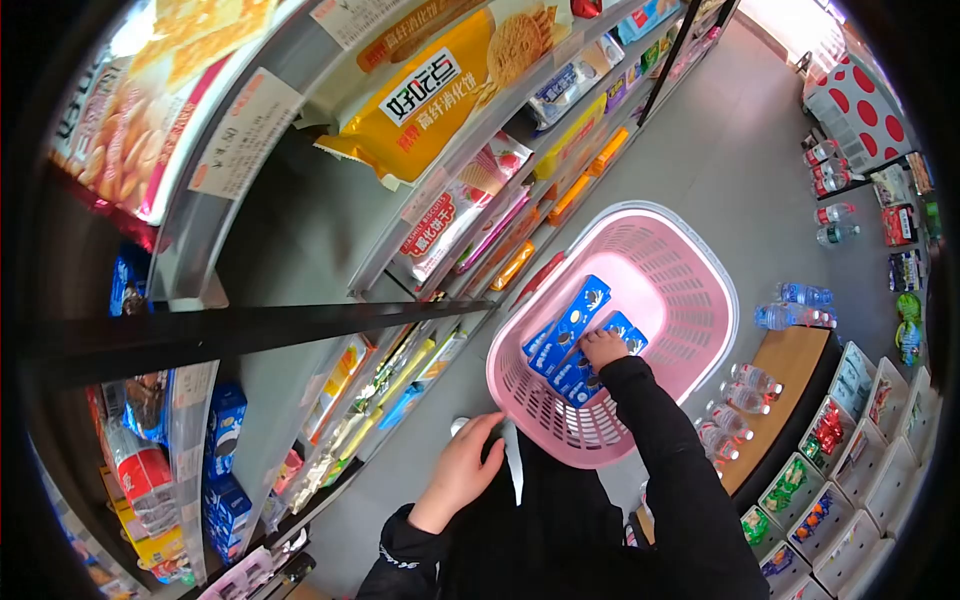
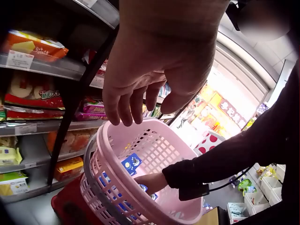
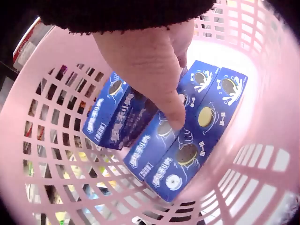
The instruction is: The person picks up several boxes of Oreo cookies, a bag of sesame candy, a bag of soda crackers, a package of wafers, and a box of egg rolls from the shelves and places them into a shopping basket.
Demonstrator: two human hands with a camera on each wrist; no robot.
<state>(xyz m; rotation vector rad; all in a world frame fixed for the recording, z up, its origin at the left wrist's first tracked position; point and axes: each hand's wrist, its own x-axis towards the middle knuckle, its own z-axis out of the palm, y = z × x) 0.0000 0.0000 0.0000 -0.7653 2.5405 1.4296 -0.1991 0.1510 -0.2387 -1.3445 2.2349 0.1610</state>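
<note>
My right hand (image 1: 603, 348) is down inside the pink shopping basket (image 1: 690, 250), on several blue cookie boxes (image 1: 568, 325). In the right wrist view the boxes (image 3: 197, 131) lie side by side in two groups; my thumb bends over one of them and the other fingers are mostly hidden behind the hand. My left hand (image 1: 462, 470) is empty, its fingertips right at the basket's near-left rim in the head view. Seen from the left wrist, that hand (image 2: 159, 70) hangs with loosely bent fingers above the basket's rim (image 2: 108, 150).
Shelves of packaged biscuits (image 1: 430, 95) run along the left, with more blue boxes (image 1: 228, 510) low down. To the right are water bottles (image 1: 745, 390) by a wooden-topped ledge (image 1: 795, 360) and white bins of wrapped sweets (image 1: 830, 430). Grey floor (image 1: 700, 140) stretches ahead.
</note>
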